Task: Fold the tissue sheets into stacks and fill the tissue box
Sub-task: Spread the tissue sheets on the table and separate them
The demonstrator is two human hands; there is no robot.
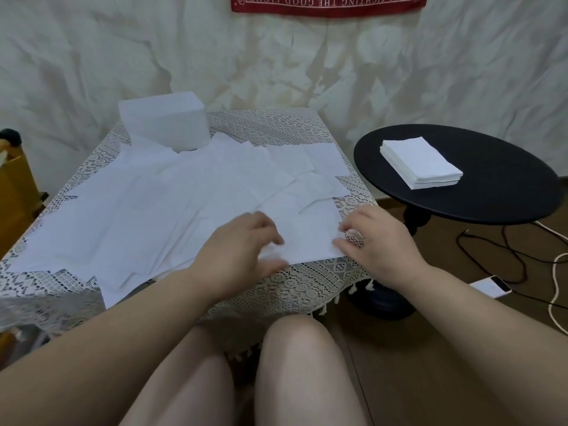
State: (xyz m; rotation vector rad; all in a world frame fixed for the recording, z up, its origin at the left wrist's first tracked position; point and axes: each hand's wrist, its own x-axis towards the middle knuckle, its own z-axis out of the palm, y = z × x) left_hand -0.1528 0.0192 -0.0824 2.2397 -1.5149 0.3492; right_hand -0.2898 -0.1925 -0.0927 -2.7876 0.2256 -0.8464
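Several white tissue sheets (172, 207) lie spread and overlapping over the lace-covered table (307, 290). A white tissue box (163, 121) stands at the table's far left corner. My left hand (242, 250) rests on the left edge of the nearest sheet (310, 238), fingers curled over it and blurred. My right hand (375, 238) pinches that sheet's right edge between thumb and fingertips. A neat stack of folded tissues (421, 164) sits on the round black side table (491, 192) to the right.
Black and white cables (504, 250) and a white phone (491, 285) lie on the brown floor at right. A yellow-brown piece of furniture (15, 192) stands at the left. My knees are below the table's front edge. A red banner hangs on the draped wall.
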